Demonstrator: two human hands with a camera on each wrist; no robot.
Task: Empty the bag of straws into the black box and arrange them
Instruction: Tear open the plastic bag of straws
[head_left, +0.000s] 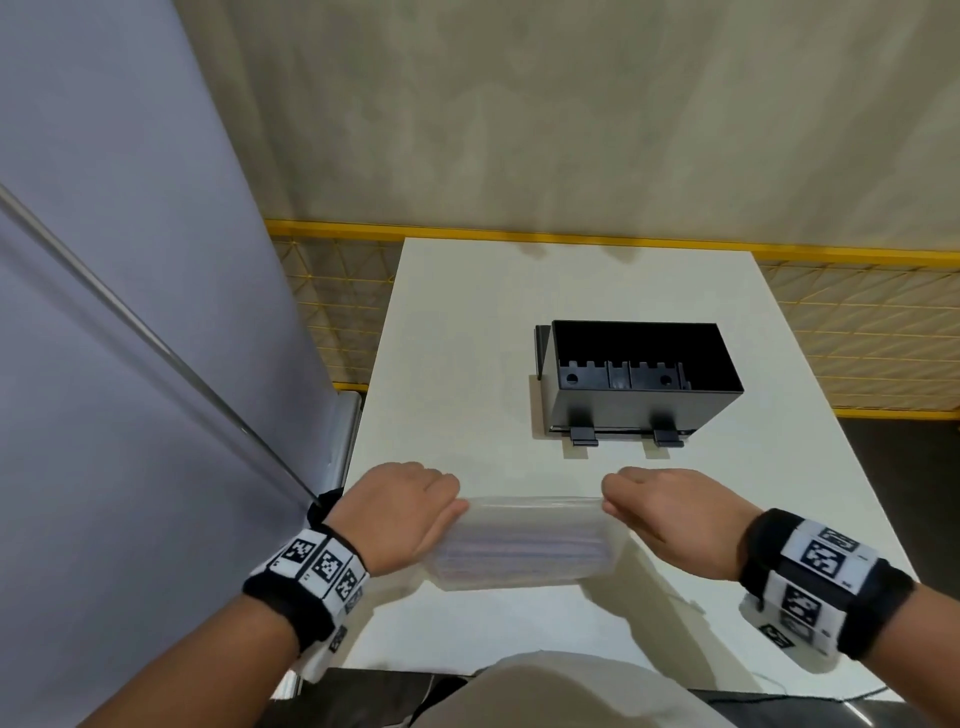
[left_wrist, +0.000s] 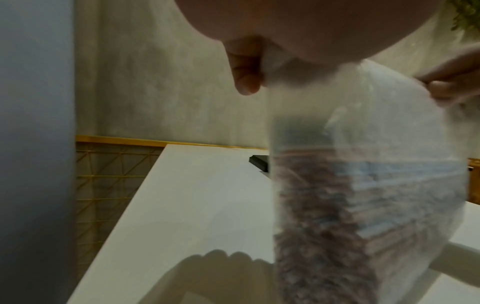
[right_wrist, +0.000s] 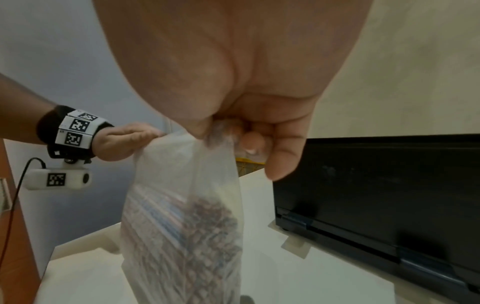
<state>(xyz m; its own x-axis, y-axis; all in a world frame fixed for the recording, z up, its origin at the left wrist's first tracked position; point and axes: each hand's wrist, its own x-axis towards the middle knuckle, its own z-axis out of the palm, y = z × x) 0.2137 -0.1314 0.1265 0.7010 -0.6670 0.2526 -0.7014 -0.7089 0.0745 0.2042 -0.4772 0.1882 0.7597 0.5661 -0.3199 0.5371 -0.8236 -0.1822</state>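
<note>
I see the clear bag (head_left: 524, 545) full of straws (right_wrist: 182, 242), held up just above the white counter (head_left: 457, 364), near its front edge. My left hand (head_left: 400, 512) pinches the bag's top edge at one end, fingers (left_wrist: 245, 70) curled on the plastic. My right hand (head_left: 670, 512) pinches the other end, fingers (right_wrist: 281, 156) curled tight on the plastic too. The straws lie sideways in the bottom of the bag. The black box (head_left: 644, 379) sits farther back on the counter, open on top, apart from the bag.
</note>
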